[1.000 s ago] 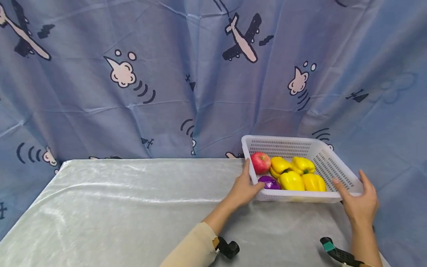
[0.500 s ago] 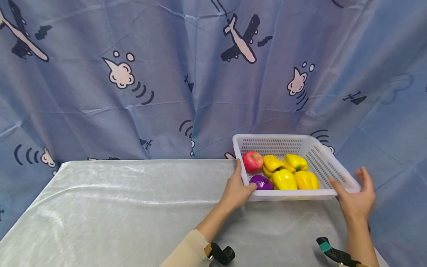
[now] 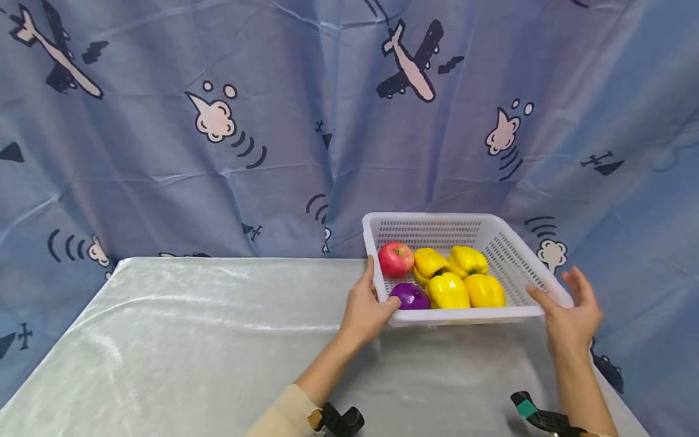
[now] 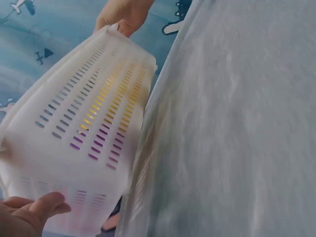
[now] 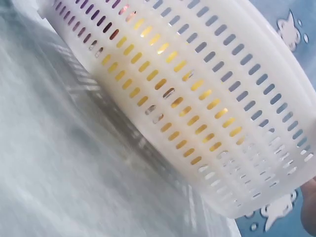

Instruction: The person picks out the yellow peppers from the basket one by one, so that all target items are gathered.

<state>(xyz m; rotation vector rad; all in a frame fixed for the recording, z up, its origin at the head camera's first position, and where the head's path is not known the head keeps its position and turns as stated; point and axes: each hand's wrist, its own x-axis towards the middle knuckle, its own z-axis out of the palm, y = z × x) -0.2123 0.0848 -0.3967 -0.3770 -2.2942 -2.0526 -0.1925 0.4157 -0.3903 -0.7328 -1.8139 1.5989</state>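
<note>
At twelve o'clock I see a blue curtain [image 3: 284, 200] with printed airplanes [image 3: 411, 68]. Pale, glossy cloth [image 3: 191, 340] spreads toward seven.

No text, label, brand, number or sign legible in the head, left wrist or right wrist view.
</note>
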